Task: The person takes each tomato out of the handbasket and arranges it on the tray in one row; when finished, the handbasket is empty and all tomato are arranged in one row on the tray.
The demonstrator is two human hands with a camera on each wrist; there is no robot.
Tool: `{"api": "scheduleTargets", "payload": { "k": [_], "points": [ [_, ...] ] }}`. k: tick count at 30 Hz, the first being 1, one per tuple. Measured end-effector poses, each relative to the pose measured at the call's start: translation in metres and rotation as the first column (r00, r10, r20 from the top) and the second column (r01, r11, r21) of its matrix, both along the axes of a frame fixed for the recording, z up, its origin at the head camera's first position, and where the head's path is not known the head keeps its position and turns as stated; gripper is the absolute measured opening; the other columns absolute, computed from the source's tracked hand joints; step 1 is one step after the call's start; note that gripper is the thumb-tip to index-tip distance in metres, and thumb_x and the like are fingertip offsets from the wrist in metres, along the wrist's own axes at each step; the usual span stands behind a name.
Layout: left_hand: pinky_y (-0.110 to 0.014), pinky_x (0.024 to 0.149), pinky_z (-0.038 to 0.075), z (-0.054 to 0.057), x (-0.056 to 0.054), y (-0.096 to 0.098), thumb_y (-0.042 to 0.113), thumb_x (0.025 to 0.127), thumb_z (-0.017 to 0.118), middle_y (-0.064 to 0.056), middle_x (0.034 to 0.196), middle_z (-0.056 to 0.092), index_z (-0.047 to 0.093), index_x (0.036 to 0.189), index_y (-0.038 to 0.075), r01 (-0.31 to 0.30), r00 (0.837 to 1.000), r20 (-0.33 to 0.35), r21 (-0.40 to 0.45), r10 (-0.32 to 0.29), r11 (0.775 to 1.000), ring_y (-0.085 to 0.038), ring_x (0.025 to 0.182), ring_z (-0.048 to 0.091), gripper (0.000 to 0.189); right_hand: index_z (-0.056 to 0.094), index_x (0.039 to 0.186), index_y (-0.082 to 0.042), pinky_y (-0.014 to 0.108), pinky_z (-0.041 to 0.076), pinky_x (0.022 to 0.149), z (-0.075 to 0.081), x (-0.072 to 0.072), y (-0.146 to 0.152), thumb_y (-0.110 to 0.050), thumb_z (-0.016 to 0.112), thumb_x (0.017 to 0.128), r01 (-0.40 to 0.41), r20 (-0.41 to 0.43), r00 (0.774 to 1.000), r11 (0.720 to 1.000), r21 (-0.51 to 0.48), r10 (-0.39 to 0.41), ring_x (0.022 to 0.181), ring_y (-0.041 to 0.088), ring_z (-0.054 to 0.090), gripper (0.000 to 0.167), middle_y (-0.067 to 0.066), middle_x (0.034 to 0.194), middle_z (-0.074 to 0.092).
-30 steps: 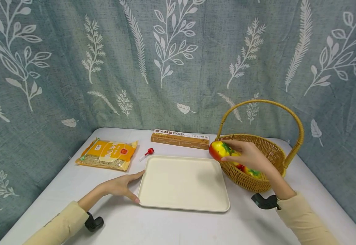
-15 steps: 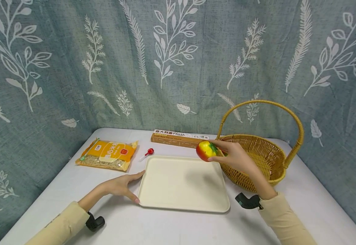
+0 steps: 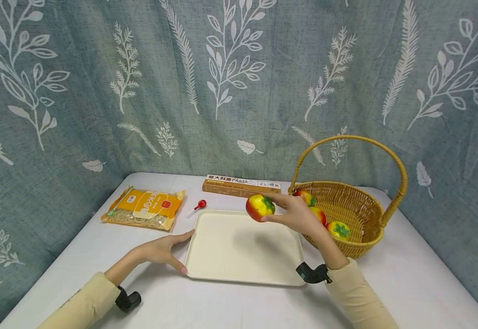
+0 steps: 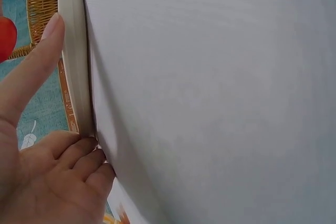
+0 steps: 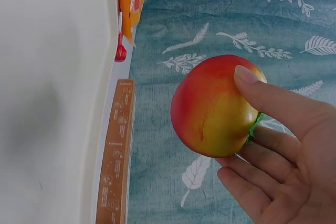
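Centrally, a person's right hand (image 3: 298,214) is holding a red-and-yellow, persimmon-like fruit (image 3: 259,208) in the air above the far part of a cream rectangular tray (image 3: 230,253), with a soft shadow falling on the tray's surface. Its thumb and fingers are pinching the fruit from opposite sides, parted only as far as the fruit's width, and the green leafy top is facing the palm.

The person's left hand (image 3: 160,250) is resting at the tray's left edge with thumb and fingers spread wide; the thumb is touching near the front corner and the fingers are touching farther back along the rim.

To the right of the tray, a woven wicker basket (image 3: 356,250) with a tall arched handle is standing on the white-covered table (image 3: 206,305), and three similar fruits (image 3: 339,230) are lying inside it, toward its left side. Behind the tray, a brown-and-white pasta box (image 3: 239,186) is lying lengthwise. Near the tray's far left corner, a red lollipop (image 3: 201,204) is lying with its stick pointing toward the front left, and beyond it to the left, an orange bag of noodles (image 3: 146,209) is lying flat. A blue-green curtain (image 3: 276,100) with white leaf prints is hanging behind everything.
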State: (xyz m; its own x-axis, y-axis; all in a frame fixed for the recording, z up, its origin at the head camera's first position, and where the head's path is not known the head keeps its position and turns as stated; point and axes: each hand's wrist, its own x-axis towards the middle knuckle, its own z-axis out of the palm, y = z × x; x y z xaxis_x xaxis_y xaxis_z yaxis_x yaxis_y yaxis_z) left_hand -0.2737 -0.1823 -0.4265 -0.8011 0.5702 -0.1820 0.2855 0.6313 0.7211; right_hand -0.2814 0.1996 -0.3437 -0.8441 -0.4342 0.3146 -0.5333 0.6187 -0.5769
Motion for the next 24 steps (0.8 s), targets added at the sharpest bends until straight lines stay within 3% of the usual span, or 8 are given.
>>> {"api": "scheduleTargets", "payload": {
  "k": [11,24],
  "points": [
    [-0.058,0.113,0.016,0.0,0.001,0.001,0.03,0.067,0.089,-0.021,0.155,0.024,0.025,0.152,0.005,-0.007,1.0,0.002,-0.007,0.007,1.0,-0.039,0.142,0.02,0.11,0.055,0.136,-0.006,0.044,0.044,0.101,-0.016,-0.005,-0.031,-0.028,0.08,0.079,-0.066,0.03,0.997,0.997,-0.027,0.067,0.123,0.031,0.053,0.065,0.012,0.133,0.058],
    [-0.058,0.113,0.017,0.0,0.0,0.001,0.033,0.067,0.089,-0.02,0.155,0.025,0.025,0.153,0.008,-0.016,1.0,0.006,-0.026,0.017,1.0,-0.038,0.142,0.021,0.11,0.058,0.133,-0.005,0.042,0.046,0.099,-0.032,-0.01,-0.064,-0.028,0.081,0.078,-0.107,0.034,0.994,0.994,0.01,0.107,0.12,0.028,0.056,0.063,0.011,0.129,0.061]
  ]
}}
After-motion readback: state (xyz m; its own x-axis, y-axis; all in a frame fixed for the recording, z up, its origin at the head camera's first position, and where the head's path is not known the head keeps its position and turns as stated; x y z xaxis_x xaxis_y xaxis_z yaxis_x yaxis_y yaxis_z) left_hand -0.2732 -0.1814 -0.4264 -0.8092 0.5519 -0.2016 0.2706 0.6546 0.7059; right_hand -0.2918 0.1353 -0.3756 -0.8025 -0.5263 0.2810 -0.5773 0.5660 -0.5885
